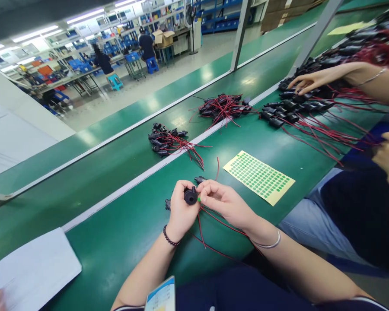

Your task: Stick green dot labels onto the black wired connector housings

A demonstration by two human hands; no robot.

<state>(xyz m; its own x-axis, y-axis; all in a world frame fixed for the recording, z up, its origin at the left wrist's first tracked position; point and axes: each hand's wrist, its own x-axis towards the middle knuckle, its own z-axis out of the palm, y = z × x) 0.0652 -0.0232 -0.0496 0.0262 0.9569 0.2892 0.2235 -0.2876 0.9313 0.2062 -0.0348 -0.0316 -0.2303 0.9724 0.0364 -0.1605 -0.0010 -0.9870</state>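
Observation:
My left hand is closed around a small black pump, whose round end with a hole faces up toward me. Thumb and forefinger of my right hand pinch a green dot sticker against the side of the pump. Thin red wires trail out below my hands over the green table. Another black pump lies just behind my fingers, and one more shows partly at the left of my left hand. A yellow sheet of green dot stickers lies beyond my right hand.
Two heaps of wired pumps, a small one and a larger one, lie along the white strip. At right, a co-worker's hand rests on more pumps. White paper lies at left. Metal posts rise behind.

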